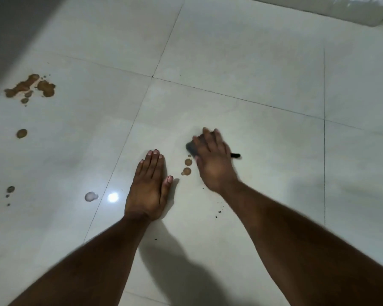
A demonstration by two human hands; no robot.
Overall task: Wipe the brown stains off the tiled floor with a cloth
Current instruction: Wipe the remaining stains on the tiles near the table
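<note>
Pale glossy tiled floor [252, 62] with thin dark grout lines fills the view; a bright light glare reflects near the lower left. White blocky object [318, 12], edge only, at top right, can't tell what it is. Two bare forearms reach in from the bottom edge. Left hand [149, 186] flat on the tile, palm down, fingers straight and together, thumb out to the side, holding nothing. Right hand [215, 160] blurred, spread palm-down over a dark grey cloth [191, 147], pressing it onto the floor; fingers only slightly curled, cloth mostly hidden under the hand, a black bit sticking out on the hand's right side. Large cluster of brown stains [31, 88] at far left, well apart from both hands. Single round brown spot [22, 133] below that cluster. Small greyish-brown drops [10, 189] at the left edge lower down. Two small brown drops [187, 167] between the hands, just beside the cloth and right thumb. Pale whitish wet patch [91, 196] left of the left wrist. Tiny dark specks [218, 212] near the right wrist.
</note>
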